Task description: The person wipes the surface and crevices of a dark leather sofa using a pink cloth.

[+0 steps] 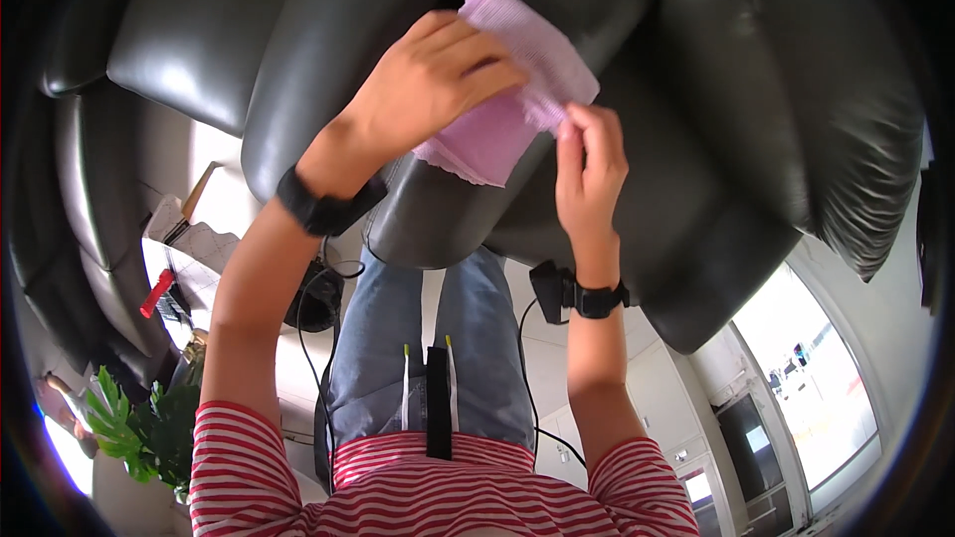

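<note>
A folded piece of lilac ribbed knit fabric (556, 45) is over the arm of a black leather sofa (425, 216). Its lower part is smooth and ends in a pale, uneven edge. My right hand (593, 156) pinches a bunched bit of the fabric's edge between thumb and fingertips. Across the fabric's left side reaches my left hand (448, 78), slightly blurred, its fingers bent over the cloth. The left thumb and fingertips are partly hidden, so their grip on the cloth does not show. Both wrists wear black straps.
Black sofa seat and back cushions (731, 89) surround the armrest. At left are a white box-like holder (194, 239) with a red item (157, 293), and a green-leaved plant (134, 425). Dark cables (301, 313) hang beside my legs. A bright doorway (809, 373) is at right.
</note>
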`<move>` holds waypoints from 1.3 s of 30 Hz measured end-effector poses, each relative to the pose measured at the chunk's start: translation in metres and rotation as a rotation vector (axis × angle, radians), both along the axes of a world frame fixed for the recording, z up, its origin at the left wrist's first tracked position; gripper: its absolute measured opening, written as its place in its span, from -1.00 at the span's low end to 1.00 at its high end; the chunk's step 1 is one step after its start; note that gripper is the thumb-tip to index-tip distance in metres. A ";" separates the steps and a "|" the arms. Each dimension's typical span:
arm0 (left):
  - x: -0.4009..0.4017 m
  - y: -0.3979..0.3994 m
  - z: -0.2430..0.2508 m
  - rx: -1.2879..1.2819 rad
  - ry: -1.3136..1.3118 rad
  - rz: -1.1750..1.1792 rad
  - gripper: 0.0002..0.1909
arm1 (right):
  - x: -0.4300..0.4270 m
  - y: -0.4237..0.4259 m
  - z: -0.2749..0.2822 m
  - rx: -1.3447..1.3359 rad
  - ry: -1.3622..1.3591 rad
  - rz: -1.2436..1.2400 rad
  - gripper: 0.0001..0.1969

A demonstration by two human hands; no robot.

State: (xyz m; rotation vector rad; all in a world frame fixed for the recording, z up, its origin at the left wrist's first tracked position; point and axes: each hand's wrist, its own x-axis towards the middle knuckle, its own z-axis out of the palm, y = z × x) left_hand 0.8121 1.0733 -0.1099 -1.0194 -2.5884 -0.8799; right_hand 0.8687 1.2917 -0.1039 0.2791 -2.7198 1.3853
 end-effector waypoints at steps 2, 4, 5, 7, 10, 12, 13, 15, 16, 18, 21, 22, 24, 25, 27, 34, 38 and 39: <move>0.028 -0.015 0.010 -0.042 -0.063 -0.060 -0.77 | 0.018 0.006 0.009 -0.023 -0.150 0.130 -0.88; 0.050 -0.025 0.016 -0.064 -0.155 -0.110 -0.80 | 0.029 0.008 0.011 -0.009 -0.176 0.205 -0.87; 0.059 -0.028 0.019 -0.069 -0.194 -0.135 -0.81 | 0.030 0.009 0.011 -0.006 -0.140 0.196 -0.86; 0.068 -0.031 0.024 -0.072 -0.215 -0.094 -0.81 | 0.025 0.011 0.009 0.008 -0.137 0.089 -0.80; 0.059 -0.022 0.031 0.080 -0.103 0.015 -0.83 | 0.001 0.016 0.005 -0.014 -0.126 -0.113 -0.68; 0.037 -0.012 0.030 0.067 -0.110 0.075 -0.75 | -0.017 0.018 0.003 0.049 -0.172 -0.087 -0.64; 0.025 -0.005 0.025 0.055 -0.130 0.118 -0.73 | -0.023 0.018 0.003 0.078 -0.236 -0.066 -0.63; -0.002 0.013 0.011 0.076 -0.090 0.214 -0.73 | -0.029 0.016 0.000 0.107 -0.291 0.078 -0.66; -0.012 0.016 0.005 0.059 -0.051 0.194 -0.73 | -0.029 0.011 -0.003 0.077 -0.293 0.079 -0.68; -0.015 0.022 -0.004 0.049 -0.219 0.183 -0.64 | -0.024 0.002 -0.007 0.044 -0.287 -0.003 -0.81; -0.013 0.031 -0.014 0.050 -0.221 0.214 -0.48 | -0.014 -0.014 -0.015 0.017 -0.188 -0.109 -0.86; -0.011 0.032 -0.016 0.020 -0.192 0.230 -0.49 | -0.011 -0.020 -0.018 0.009 -0.177 -0.137 -0.85; -0.005 0.033 -0.017 -0.031 -0.200 0.234 -0.59 | -0.004 -0.030 -0.023 0.001 -0.189 -0.200 -0.84; -0.001 0.031 -0.018 -0.001 -0.169 0.219 -0.62 | -0.001 -0.033 -0.025 0.000 -0.203 -0.228 -0.83; 0.008 0.029 -0.018 0.048 -0.132 0.196 -0.67 | 0.003 -0.042 -0.034 0.007 -0.118 -0.339 -0.88; -0.020 0.045 -0.034 -0.126 0.048 0.149 -0.78 | -0.034 -0.029 -0.069 0.170 0.109 -0.274 -0.94; -0.079 0.064 -0.041 -0.045 0.110 0.111 -0.77 | -0.100 -0.006 -0.075 0.293 0.291 -0.214 -0.92; -0.093 0.070 -0.041 -0.028 0.097 0.117 -0.78 | -0.120 0.001 -0.074 0.368 0.358 -0.206 -0.89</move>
